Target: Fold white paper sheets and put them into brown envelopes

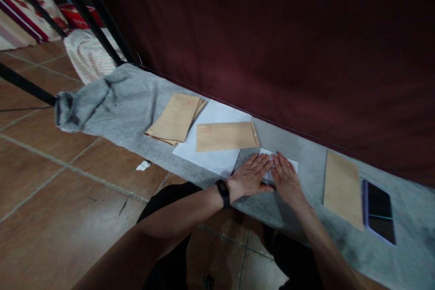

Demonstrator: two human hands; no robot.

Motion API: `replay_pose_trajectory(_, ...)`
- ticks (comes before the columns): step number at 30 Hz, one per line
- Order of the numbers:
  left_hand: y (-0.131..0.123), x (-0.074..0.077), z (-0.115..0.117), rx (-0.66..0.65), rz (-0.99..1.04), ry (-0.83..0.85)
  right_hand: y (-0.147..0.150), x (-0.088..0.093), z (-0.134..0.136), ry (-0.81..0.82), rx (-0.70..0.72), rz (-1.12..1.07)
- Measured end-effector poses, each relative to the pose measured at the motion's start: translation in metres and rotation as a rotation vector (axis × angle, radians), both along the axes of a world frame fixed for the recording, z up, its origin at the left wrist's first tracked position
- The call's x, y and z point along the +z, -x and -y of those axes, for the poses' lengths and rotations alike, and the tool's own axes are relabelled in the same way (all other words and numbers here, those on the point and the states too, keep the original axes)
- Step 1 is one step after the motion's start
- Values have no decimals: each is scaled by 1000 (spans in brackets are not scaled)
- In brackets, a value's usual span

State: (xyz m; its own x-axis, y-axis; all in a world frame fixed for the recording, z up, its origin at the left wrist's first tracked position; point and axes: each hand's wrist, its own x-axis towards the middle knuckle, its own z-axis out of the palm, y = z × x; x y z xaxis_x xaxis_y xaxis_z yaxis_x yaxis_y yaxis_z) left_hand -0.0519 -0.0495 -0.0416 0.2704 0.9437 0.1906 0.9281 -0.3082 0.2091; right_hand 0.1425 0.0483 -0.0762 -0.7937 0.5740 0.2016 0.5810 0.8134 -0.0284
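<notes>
Both palms lie flat on a small folded white paper [292, 164] on the grey cloth. My left hand [250, 175], with a black band at the wrist, has its fingers stretched over the paper's left part. Beside it my right hand [287, 179] presses down with straight fingers, and most of the paper is hidden under the two. Just beyond my left hand a brown envelope [224, 137] with a red print lies across white sheets [217, 161]. Farther left is a pile of similar brown envelopes [175, 118].
A single brown envelope [342, 188] and a phone [379, 210] with a purple edge lie to the right. Behind the grey cloth [129, 99] hangs a dark red curtain [272, 45]. Black metal bars [91, 13] stand at the left. A white scrap [143, 166] is on the tiled floor.
</notes>
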Motion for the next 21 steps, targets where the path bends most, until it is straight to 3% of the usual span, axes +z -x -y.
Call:
replay_pose_trajectory(6, 2, 6, -1, 1, -41, 27, 1, 2, 1, -6, -134, 14)
replay_pose_trajectory(21, 6, 1, -3, -20, -71, -24, -22, 12, -3, 16, -376, 93)
